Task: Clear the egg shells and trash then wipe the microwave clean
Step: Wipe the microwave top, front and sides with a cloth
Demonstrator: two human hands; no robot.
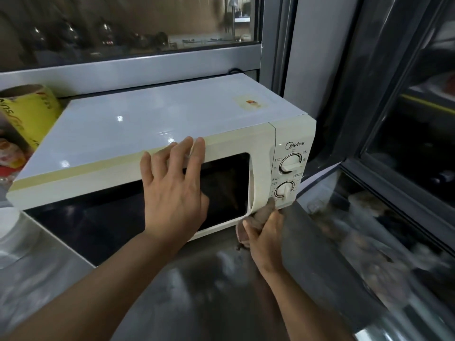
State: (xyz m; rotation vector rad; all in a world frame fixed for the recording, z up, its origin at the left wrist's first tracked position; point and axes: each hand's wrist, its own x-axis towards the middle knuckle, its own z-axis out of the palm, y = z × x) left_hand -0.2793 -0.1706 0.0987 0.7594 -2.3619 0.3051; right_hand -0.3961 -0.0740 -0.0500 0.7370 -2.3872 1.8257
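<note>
Head view shows my left hand (172,190) flat and open on the microwave (138,134) door, my right hand (264,232) gripping the cloth (258,217) at its near right corner; rubbing there may turn the lower dial (285,189).

Microwave (147,124) top lies open; yellow roll (29,112) crowds its left

The left hand (173,190) covers part of the dark door window of the microwave (147,124). The right hand (264,232) hides most of a brownish cloth (258,219). A yellow roll (29,112) and a white container (9,230) are cut by the left edge. The near countertop (209,291) and right-hand glass are blurred; dial markings are too small to read.
</note>
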